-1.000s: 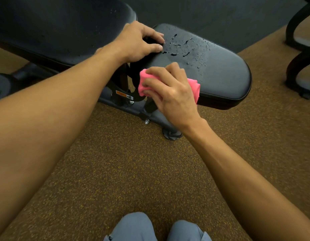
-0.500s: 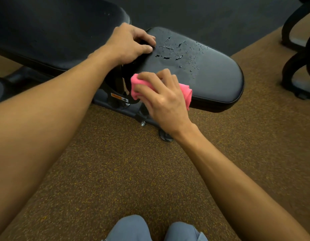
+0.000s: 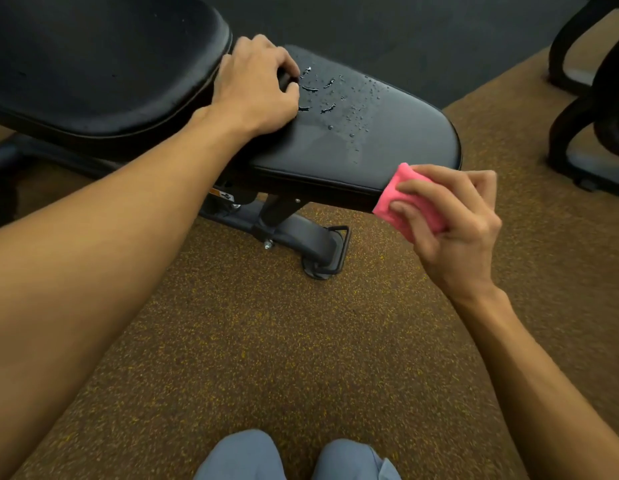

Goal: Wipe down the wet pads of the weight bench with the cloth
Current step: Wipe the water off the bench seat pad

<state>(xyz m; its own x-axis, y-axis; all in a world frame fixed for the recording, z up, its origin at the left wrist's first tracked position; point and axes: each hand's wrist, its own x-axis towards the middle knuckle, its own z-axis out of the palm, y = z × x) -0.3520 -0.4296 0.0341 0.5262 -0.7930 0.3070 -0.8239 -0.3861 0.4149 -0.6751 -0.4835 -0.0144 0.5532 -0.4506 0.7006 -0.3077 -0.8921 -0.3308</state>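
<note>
Above the person's grey-blue knees and the speckled rubber floor, the right hand is gripping the folded pink cloth, fingers and thumb curled round it. It appears to be holding the cloth against the near right corner of the bench's seat pad. A second ago the cloth was working the near edge much closer to the pad's narrow left end, so the stroke is travelling rightward along the front rim. A dull smear is showing across the near half of the pad, suggesting that strip is being cleared, while water droplets are still beading on the far half, untouched. Farther back, the left hand is staying where it was, fingers curled over the seat pad's narrow end beside the gap, bracing. Beyond it the back pad is lying dark, with only faint specks showing. By this evidence the job is only getting started: the top surface is still waiting, then the back pad.
</note>
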